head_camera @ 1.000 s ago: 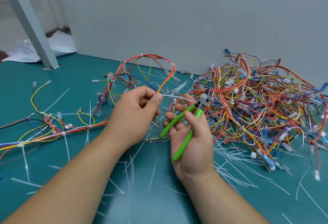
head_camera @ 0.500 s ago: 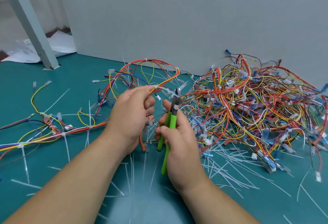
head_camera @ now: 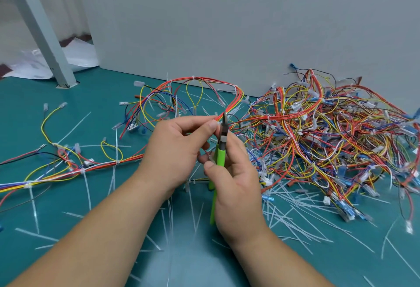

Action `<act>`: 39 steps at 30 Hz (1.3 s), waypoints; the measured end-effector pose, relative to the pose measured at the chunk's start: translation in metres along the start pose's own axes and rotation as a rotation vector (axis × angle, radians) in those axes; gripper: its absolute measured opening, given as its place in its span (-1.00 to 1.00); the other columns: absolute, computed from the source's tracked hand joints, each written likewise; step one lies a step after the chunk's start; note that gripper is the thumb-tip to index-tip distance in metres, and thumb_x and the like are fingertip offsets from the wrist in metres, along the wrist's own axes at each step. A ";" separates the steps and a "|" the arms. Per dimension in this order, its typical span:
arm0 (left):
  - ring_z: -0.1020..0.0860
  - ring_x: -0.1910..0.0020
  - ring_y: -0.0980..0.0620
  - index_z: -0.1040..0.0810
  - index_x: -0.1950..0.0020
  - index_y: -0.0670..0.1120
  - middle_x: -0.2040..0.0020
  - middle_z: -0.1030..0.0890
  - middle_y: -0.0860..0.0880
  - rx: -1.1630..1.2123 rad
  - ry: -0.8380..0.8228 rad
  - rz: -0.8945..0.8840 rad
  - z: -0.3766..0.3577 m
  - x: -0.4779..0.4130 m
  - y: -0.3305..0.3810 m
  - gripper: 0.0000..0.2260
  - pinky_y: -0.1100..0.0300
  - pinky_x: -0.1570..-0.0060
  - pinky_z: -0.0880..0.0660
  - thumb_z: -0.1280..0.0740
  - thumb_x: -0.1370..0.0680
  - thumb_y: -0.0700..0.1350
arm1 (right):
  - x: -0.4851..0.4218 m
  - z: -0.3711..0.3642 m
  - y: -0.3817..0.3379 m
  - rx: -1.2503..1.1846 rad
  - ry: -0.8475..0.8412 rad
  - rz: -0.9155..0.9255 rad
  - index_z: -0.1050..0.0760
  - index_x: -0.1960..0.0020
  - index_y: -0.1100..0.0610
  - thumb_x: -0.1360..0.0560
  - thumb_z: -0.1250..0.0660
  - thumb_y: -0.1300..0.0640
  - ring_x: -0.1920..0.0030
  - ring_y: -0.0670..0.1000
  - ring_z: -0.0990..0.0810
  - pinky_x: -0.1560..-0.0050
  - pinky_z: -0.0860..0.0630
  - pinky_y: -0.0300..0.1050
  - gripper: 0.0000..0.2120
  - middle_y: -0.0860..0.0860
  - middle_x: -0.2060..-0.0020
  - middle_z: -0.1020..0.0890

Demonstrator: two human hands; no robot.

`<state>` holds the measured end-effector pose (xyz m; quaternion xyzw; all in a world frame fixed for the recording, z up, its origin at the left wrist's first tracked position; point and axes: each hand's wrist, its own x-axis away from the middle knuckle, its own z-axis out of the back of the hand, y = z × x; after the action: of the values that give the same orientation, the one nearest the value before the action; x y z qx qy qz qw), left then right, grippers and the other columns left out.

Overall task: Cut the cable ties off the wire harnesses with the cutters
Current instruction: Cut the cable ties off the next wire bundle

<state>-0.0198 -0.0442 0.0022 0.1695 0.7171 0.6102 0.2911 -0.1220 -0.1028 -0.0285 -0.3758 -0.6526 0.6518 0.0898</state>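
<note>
My right hand [head_camera: 236, 186] grips green-handled cutters [head_camera: 220, 157], held upright with the metal jaws at the top. My left hand [head_camera: 179, 150] pinches a red and orange wire harness [head_camera: 197, 82] between thumb and fingertips, right beside the jaws. That harness arches up behind my hands and carries white cable ties. It is too small to tell if the jaws are around a tie. A second harness [head_camera: 75, 168] with white ties lies stretched out to the left on the teal table [head_camera: 95, 214].
A big tangled pile of harnesses [head_camera: 327, 141] fills the right side against a grey wall [head_camera: 227, 25]. Several cut white tie strips [head_camera: 302, 214] litter the table around my hands. A grey post [head_camera: 38, 27] stands at the far left, with white sheets behind it.
My right hand swung the cutters from slanting right to upright and brought the jaws to my left fingertips. The harness loop rose higher.
</note>
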 end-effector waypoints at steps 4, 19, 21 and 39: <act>-0.50 0.33 0.14 -0.71 -0.16 0.06 0.21 -0.66 0.11 -0.069 -0.072 -0.022 -0.003 0.001 -0.002 -0.74 0.29 0.34 -0.53 -0.32 -0.64 -0.25 | 0.000 0.002 -0.003 -0.076 0.023 -0.038 -0.50 -0.43 0.10 -0.46 -0.24 0.33 -0.29 0.07 -0.58 -0.24 -0.51 -0.13 -0.45 0.23 -0.31 -0.56; -0.58 0.37 0.04 -0.62 -0.04 -0.15 0.17 -0.73 -0.07 0.021 -0.062 0.094 -0.005 0.001 -0.004 -0.83 0.12 0.37 -0.59 -0.32 -0.57 -0.37 | 0.000 0.002 -0.007 -0.124 0.018 -0.054 -0.58 -0.29 -0.01 -0.44 -0.24 0.30 -0.04 -0.10 -0.61 -0.10 -0.53 -0.17 -0.52 0.07 -0.09 -0.62; -0.53 0.42 0.10 -0.62 -0.02 -0.15 0.20 -0.73 -0.05 0.058 -0.021 0.117 -0.005 0.000 -0.003 -0.86 0.22 0.47 -0.51 -0.33 -0.58 -0.35 | 0.000 0.000 -0.008 -0.130 0.007 -0.047 -0.64 -0.22 -0.16 -0.44 -0.25 0.29 -0.01 -0.08 -0.62 -0.06 -0.53 -0.13 -0.50 0.17 -0.13 -0.58; -0.59 0.41 0.12 -0.68 0.10 0.00 0.36 -0.62 0.04 0.075 0.231 0.106 -0.004 -0.002 -0.003 -0.88 0.23 0.52 -0.50 -0.42 -0.58 -0.19 | -0.003 -0.005 -0.008 -0.504 -0.049 -0.541 -0.40 -0.32 0.40 -0.48 -0.30 0.02 0.35 0.14 -0.59 0.37 -0.61 0.03 -0.43 0.18 0.21 -0.60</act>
<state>-0.0201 -0.0492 0.0001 0.1464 0.7582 0.6130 0.1674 -0.1198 -0.1003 -0.0191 -0.1846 -0.8704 0.4319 0.1477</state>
